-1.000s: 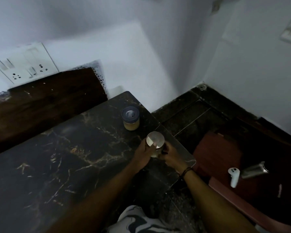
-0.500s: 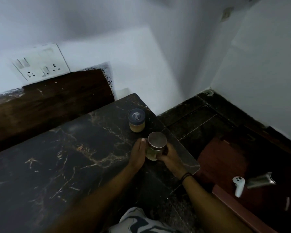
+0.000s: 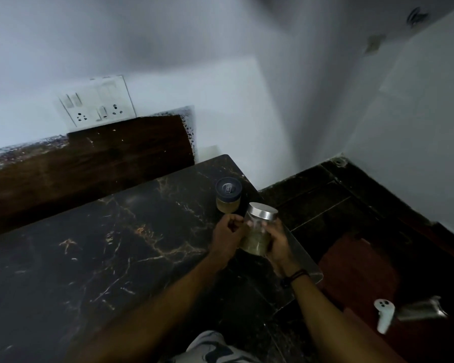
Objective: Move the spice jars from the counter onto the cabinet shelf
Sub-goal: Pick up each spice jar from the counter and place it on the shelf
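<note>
Both hands grasp the jar [image 3: 257, 231], tilted at the counter [image 3: 89, 258] right edge: left hand [image 3: 227, 238], right hand [image 3: 279, 244]. Level it before lifting; the second jar [image 3: 228, 195] waits just beyond.

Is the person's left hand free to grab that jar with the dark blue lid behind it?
Probably yes. The left hand lies just in front of the blue-lidded jar with nothing between them, though its fingers touch the silver-lidded jar, which the right hand grips.

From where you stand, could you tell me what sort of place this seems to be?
Probably a home kitchen corner: a dark marble counter carrying two spice jars, with a wall socket panel just above.
</note>
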`<state>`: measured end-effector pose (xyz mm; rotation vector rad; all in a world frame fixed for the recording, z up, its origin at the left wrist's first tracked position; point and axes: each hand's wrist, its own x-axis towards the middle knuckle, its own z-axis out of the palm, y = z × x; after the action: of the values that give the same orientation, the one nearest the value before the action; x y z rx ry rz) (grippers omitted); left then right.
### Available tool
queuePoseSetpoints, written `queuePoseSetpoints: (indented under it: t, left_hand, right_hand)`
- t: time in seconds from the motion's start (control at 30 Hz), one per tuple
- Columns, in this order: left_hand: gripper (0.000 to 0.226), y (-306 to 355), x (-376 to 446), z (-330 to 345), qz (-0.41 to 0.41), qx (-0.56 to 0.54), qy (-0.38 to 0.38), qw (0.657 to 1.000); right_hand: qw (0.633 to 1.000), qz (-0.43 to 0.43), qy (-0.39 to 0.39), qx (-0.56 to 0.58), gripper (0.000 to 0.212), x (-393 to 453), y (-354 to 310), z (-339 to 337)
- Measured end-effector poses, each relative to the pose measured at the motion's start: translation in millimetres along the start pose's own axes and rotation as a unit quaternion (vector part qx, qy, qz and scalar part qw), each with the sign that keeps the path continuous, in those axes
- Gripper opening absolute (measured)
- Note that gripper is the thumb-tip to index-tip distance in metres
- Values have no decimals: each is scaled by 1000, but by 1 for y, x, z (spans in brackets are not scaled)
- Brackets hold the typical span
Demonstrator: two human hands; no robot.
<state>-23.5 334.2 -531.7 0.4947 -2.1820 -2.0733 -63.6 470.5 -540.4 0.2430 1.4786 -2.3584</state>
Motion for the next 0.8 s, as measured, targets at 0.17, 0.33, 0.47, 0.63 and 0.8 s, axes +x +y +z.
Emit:
queuePoseSetpoints:
  t: [0.17,0.33,0.47,0.63,0.8]
  left_hand:
    - [10,5,-4,-5,-27,-71,11,997]
    - [26,14,-8,-9,-79,-146,13,986]
    - [6,21,-8,-13,-98,-186,-22,977]
    - [30,35,-9,-12,-88,-202,-59,974]
    - [19,48,-10,-17,-79,-234,-25,969]
  right_hand:
    - [998,55,-20,20,45,0,-3,0]
    - [991,85,-55,93,57,5,-4,0]
    - [984,111,-64,126,62,8,-2,1]
    - [980,133,-54,136,56,11,-8,11]
    - [984,128,-68,103,58,10,-29,30]
